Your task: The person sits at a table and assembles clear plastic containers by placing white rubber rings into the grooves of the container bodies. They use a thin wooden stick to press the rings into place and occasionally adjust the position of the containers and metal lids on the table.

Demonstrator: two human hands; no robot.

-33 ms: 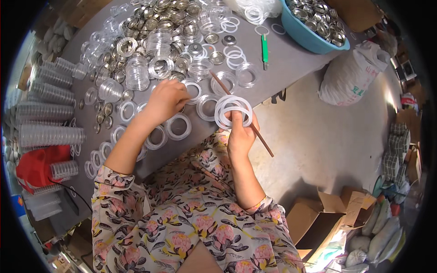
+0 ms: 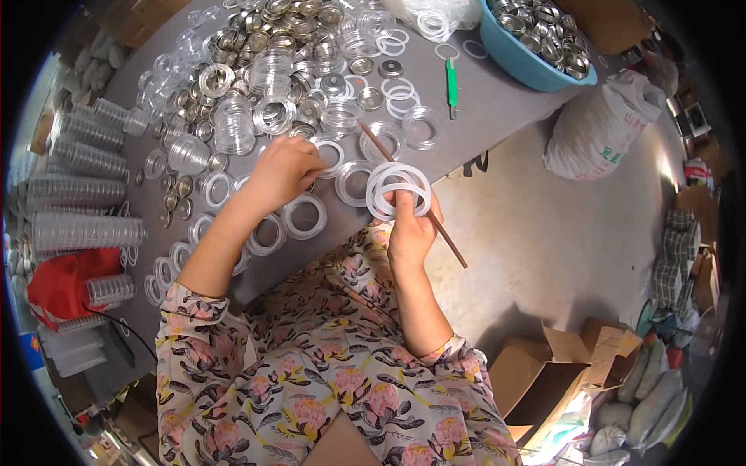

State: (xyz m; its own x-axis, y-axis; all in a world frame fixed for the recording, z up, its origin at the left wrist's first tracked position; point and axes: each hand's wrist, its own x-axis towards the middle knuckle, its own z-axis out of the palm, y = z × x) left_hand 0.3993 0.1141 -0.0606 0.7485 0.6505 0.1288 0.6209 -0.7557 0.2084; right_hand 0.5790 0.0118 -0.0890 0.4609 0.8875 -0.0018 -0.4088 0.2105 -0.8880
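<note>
My right hand (image 2: 412, 233) holds several overlapping white sealing rings (image 2: 375, 190) between thumb and fingers. A thin brown stick (image 2: 449, 242) slants through the same hand, its upper end over the table. Over the table's near edge, my left hand (image 2: 289, 175) has its fingers curled and pinched together. Its fingertips are beside a clear plastic ring with a white inner ring (image 2: 331, 166); whatever they grip is hidden. More clear round rings (image 2: 305, 234) lie in a curved row below and left of that hand.
Metal lids (image 2: 256, 31) and clear plastic rings are heaped at the back. A blue basin (image 2: 536, 71) of lids stands far right, near a green-handled tool (image 2: 452, 81). Stacked clear pieces (image 2: 85, 231) and a red cloth item (image 2: 62, 283) line the left; a sack (image 2: 598, 128) and cardboard boxes (image 2: 521, 377) are right.
</note>
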